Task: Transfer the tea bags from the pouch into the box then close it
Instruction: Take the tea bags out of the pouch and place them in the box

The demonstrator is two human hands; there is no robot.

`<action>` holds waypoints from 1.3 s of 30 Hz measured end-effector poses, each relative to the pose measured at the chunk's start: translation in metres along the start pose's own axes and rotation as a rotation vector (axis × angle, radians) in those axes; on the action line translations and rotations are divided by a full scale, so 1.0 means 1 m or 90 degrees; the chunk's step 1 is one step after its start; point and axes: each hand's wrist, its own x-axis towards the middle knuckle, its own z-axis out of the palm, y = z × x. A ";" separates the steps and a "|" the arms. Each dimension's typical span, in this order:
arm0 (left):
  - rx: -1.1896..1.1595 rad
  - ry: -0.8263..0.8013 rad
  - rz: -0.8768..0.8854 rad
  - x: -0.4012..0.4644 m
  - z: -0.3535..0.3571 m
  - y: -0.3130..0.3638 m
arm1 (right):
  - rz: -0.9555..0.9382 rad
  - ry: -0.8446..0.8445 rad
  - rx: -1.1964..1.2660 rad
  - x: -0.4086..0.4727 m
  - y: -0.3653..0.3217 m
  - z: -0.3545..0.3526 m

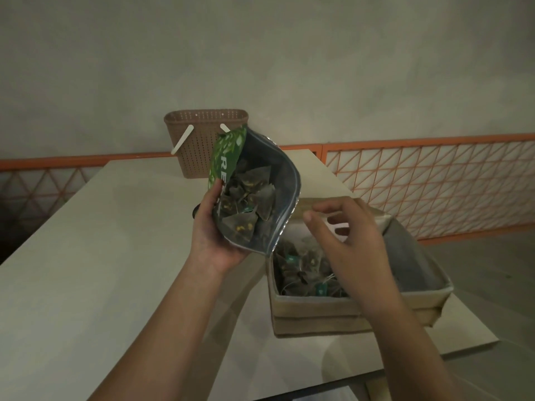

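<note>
Holding pouch (254, 198) in left grip (215, 230), right grip (344, 227) loose (apparently empty) over box (333, 311).

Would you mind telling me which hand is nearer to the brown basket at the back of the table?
Left. The left hand holds the pouch just in front of the basket; the right hand hovers over the box, further right.

Both forearms bare to the frame edge; left hand (215, 227) and right hand (351, 235) ungloved, without rings.
</note>
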 end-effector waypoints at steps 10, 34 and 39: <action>-0.009 0.053 0.008 -0.008 0.007 -0.005 | -0.102 -0.020 -0.391 0.026 -0.033 0.041; -0.011 0.020 -0.008 -0.005 0.001 -0.001 | -0.068 0.137 0.170 0.027 -0.052 0.006; -0.040 0.009 -0.011 -0.005 -0.001 0.000 | -0.039 0.129 0.161 0.015 -0.037 -0.013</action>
